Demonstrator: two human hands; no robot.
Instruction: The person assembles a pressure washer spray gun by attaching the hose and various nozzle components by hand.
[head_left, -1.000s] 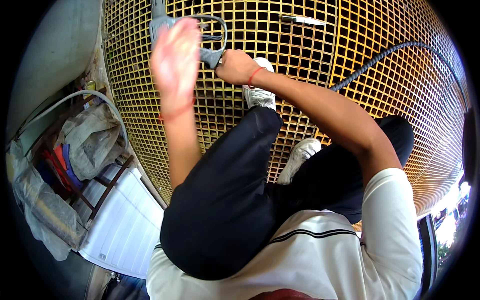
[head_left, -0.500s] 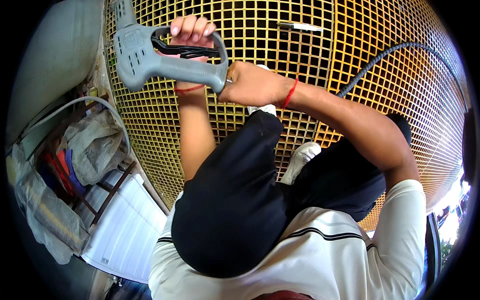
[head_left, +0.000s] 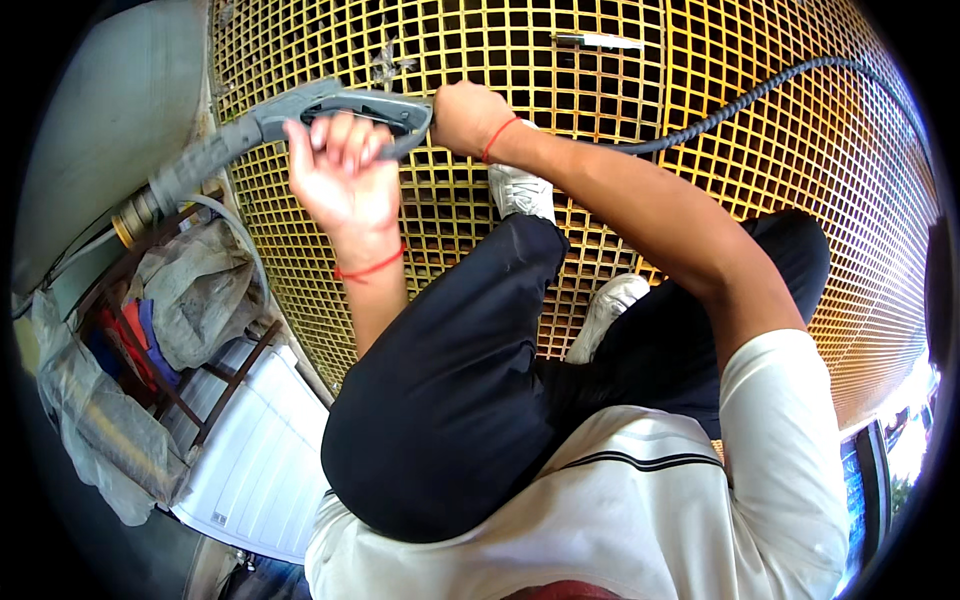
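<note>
A grey spray gun (head_left: 285, 112) with a looped handle and a black trigger is held out in front of me, its barrel end blurred and pointing left and toward me. My left hand (head_left: 350, 175) is palm up at the handle, fingers curled around part of the loop and thumb raised. At the rear end of the handle, my right hand (head_left: 468, 117) is closed in a fist around the hose joint, which its fingers hide. From behind that fist a dark ribbed hose (head_left: 720, 113) runs off to the right.
Beneath me lies a yellow grating (head_left: 600, 90) with square openings. A marker-like black and white stick (head_left: 600, 41) rests on it. At left are a rusty metal frame (head_left: 215, 400), plastic sheeting (head_left: 195, 295), a white ribbed panel (head_left: 260, 450) and a pale curved surface (head_left: 130, 110).
The spray gun has rolled over, and its barrel has swung down toward me on the left. My left palm has turned up. My right fist has moved slightly away and left.
</note>
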